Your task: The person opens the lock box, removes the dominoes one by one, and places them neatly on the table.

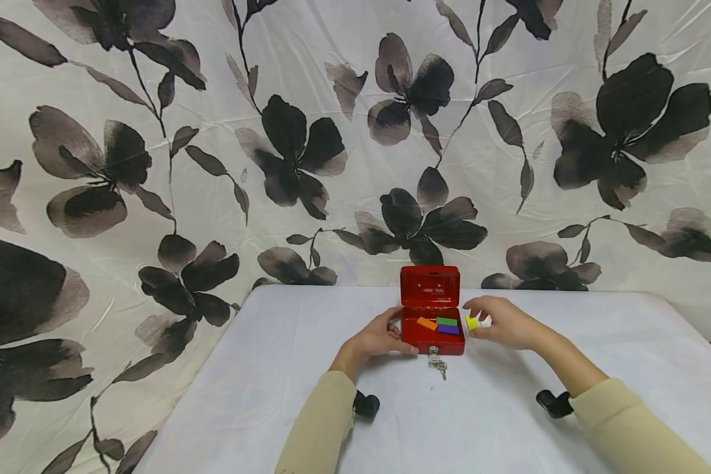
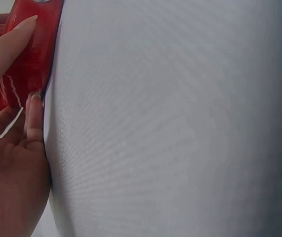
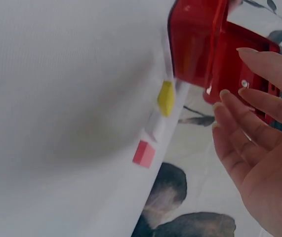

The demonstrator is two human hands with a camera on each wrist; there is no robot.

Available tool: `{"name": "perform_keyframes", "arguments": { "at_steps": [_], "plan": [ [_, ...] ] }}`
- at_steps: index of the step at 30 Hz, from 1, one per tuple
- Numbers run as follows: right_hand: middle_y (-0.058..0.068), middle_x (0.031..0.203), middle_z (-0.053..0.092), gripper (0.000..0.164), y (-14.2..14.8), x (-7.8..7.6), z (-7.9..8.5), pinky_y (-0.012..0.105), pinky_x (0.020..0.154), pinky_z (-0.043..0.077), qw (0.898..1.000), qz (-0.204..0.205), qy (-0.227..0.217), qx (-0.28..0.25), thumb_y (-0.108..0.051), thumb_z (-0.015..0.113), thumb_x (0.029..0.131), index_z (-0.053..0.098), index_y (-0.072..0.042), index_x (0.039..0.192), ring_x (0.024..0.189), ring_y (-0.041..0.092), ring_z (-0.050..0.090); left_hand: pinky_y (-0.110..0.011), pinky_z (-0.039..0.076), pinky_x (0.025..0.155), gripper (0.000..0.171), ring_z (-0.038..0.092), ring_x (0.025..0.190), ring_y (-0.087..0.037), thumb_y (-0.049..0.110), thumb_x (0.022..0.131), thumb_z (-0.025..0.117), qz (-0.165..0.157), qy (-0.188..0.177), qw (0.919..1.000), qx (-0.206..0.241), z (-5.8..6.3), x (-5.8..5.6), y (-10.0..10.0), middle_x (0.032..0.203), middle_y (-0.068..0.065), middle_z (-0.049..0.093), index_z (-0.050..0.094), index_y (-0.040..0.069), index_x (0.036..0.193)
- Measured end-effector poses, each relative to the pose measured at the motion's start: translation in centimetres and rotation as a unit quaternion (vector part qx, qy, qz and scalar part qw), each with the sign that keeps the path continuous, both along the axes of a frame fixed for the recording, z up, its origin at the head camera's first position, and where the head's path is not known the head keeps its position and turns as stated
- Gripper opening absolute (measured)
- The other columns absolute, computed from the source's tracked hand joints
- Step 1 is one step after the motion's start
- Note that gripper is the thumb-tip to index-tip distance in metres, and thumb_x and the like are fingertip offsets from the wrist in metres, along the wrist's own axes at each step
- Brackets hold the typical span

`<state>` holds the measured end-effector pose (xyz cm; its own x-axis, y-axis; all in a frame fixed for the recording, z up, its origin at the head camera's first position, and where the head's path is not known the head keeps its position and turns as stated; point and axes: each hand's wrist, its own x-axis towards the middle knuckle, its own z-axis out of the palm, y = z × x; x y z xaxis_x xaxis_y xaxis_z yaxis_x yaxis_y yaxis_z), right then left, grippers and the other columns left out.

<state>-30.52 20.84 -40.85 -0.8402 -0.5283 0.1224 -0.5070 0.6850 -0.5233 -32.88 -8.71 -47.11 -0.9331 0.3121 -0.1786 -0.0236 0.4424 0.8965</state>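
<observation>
A small red cash box [image 1: 411, 336] stands on the table, its lid [image 1: 430, 287] raised. Inside lie an orange block [image 1: 426, 323], a green block [image 1: 447, 321] and a purple block [image 1: 448, 330]. My left hand [image 1: 376, 337] holds the box at its left side, thumb along the front and the other fingers by the side wall. To the right of the box, my right hand [image 1: 507, 321] has its fingers spread and holds nothing. Beside it on the table are a yellow block [image 3: 166, 98], a white block [image 3: 154, 125] and a pink block [image 3: 143, 154]; the hand hides the pink one in the head view.
Keys [image 1: 440, 366] hang from the lock at the front of the box. The white-covered table [image 1: 243, 395] meets a floral cloth backdrop [image 1: 355, 164] just behind the box. Black wrist cameras [image 1: 366, 405] sit at both sleeves.
</observation>
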Motion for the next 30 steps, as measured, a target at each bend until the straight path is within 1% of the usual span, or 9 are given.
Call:
{"name": "perform_keyframes", "arguments": {
  "at_steps": [2,5,9,12,16,20,26,30],
  "plan": [
    [0.016,0.11,0.068,0.046,-0.5,0.0,-0.1,0.038,0.081,0.054,1.0,0.003,-0.006,-0.001,-0.011,0.077,0.09,0.061,0.008,0.128,0.099,0.032,0.061,-0.037,0.054,0.094,0.1,0.055,0.103,-0.022,0.024,0.073,0.094,0.0,0.0,1.0,0.0,0.0,0.0,0.0,0.113,-0.004,0.06,0.04,0.025,0.157],
    [0.016,0.111,0.067,0.046,-1.3,0.0,-0.2,0.037,0.08,0.054,1.0,0.008,-0.011,-0.009,-0.011,0.078,0.089,0.062,0.008,0.128,0.1,0.032,0.061,-0.038,0.054,0.095,0.1,0.055,0.103,-0.022,0.025,0.073,0.094,-0.001,0.001,1.0,-0.005,0.0,0.0,0.0,0.114,-0.003,0.06,0.04,0.025,0.157],
    [0.016,0.113,0.067,0.047,-2.2,-0.2,-0.4,0.043,0.084,0.057,1.0,0.018,-0.013,-0.021,-0.011,0.079,0.088,0.062,0.007,0.128,0.1,0.032,0.061,-0.038,0.053,0.095,0.1,0.054,0.103,-0.022,0.026,0.073,0.094,0.0,0.004,1.0,-0.009,0.1,0.1,0.0,0.114,-0.003,0.06,0.04,0.025,0.157],
    [0.016,0.11,0.068,0.045,-2.8,-0.5,-0.6,0.05,0.088,0.056,0.999,0.022,-0.014,-0.023,-0.01,0.079,0.088,0.063,0.007,0.126,0.1,0.032,0.061,-0.038,0.053,0.095,0.1,0.054,0.102,-0.022,0.027,0.073,0.094,0.002,0.003,0.9999,-0.013,0.2,0.2,0.0,0.113,-0.003,0.06,0.04,0.025,0.157],
    [0.014,0.107,0.068,0.042,-3.5,-0.8,-0.9,0.049,0.09,0.056,1.0,0.02,-0.016,-0.012,-0.009,0.079,0.089,0.064,0.006,0.124,0.099,0.03,0.061,-0.038,0.053,0.096,0.099,0.054,0.101,-0.022,0.026,0.074,0.094,0.0,0.003,0.9999,-0.014,0.2,0.2,0.0,0.113,-0.003,0.06,0.04,0.024,0.157],
    [0.013,0.108,0.069,0.041,-4.2,-1.2,-1.0,0.048,0.091,0.056,1.0,0.015,-0.012,0.009,-0.01,0.08,0.088,0.065,0.005,0.123,0.1,0.029,0.062,-0.038,0.052,0.095,0.098,0.054,0.1,-0.022,0.024,0.074,0.093,-0.006,0.004,0.9999,-0.007,0.2,0.1,-0.1,0.113,-0.004,0.059,0.04,0.023,0.156],
    [0.014,0.111,0.07,0.043,-5.0,-1.6,-1.3,0.05,0.095,0.055,1.0,0.011,-0.005,0.025,-0.011,0.08,0.088,0.065,0.005,0.125,0.103,0.03,0.063,-0.037,0.052,0.094,0.098,0.054,0.101,-0.021,0.027,0.074,0.093,-0.007,0.001,0.9999,-0.01,0.2,0.0,-0.2,0.112,-0.003,0.059,0.04,0.025,0.157],
    [0.014,0.113,0.07,0.045,-5.5,-1.8,-1.7,0.051,0.097,0.054,0.999,0.005,-0.008,0.032,-0.011,0.081,0.087,0.065,0.005,0.126,0.103,0.03,0.063,-0.036,0.052,0.094,0.099,0.054,0.1,-0.021,0.028,0.074,0.094,-0.009,0.004,0.9999,-0.013,0.1,-0.1,-0.2,0.112,-0.002,0.059,0.04,0.025,0.157]
  ]
}}
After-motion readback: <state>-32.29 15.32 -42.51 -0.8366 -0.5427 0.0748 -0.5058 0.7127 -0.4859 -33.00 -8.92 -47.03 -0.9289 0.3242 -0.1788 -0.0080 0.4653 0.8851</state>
